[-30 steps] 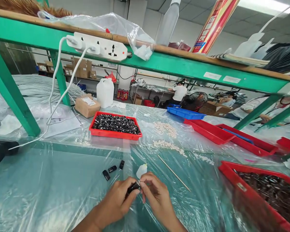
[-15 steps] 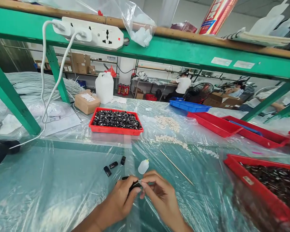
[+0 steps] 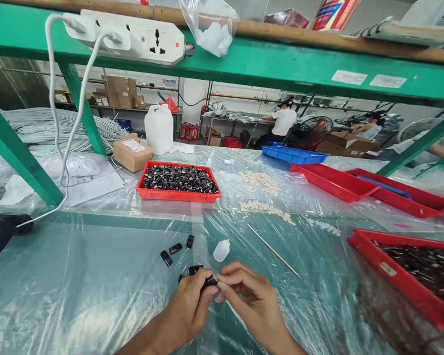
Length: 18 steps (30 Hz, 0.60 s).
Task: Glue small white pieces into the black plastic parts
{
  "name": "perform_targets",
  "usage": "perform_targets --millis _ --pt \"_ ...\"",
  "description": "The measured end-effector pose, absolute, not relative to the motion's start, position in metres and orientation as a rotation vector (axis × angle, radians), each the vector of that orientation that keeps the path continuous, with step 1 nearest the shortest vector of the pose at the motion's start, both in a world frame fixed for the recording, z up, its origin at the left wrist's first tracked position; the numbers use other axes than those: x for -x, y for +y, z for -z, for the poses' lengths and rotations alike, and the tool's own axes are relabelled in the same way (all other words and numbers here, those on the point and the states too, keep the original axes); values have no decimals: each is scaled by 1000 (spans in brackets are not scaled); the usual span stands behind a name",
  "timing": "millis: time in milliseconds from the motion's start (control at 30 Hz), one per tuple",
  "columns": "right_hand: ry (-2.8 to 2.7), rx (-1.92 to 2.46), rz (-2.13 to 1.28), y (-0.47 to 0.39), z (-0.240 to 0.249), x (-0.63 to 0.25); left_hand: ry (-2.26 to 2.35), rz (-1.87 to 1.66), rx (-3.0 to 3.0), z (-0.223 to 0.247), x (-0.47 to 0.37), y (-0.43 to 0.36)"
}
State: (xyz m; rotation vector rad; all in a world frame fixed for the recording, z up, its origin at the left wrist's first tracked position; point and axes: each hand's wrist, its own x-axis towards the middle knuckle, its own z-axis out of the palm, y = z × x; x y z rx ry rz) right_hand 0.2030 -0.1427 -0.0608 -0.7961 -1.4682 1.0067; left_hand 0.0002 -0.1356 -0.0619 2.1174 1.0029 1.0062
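Plastic-covered green table (image 3: 77, 276): red tray (image 3: 177, 196), small bottle (image 3: 221, 251), thin stick (image 3: 274, 251), loose black pieces (image 3: 166, 258), cardboard box (image 3: 132, 157).

Hands (image 3: 188, 301) gripping black part (image 3: 210, 281), bottle (image 3: 221, 250) near

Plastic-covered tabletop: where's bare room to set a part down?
Widest: between the black object at left and three loose black parts. Smaller: between wooden stick and nearest red tray. Crowded: around left hand, right hand and small bottle.

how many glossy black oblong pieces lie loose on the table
5 visible: three black pieces grouped beyond the left hand, two partly hidden beside it; more may be hidden.
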Motion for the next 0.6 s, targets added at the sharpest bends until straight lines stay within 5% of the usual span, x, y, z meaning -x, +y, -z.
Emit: perform_targets --millis 600 --pt "-1735 800 -1000 -126 62 -219 1016 -697 -2229 56 19 -124"
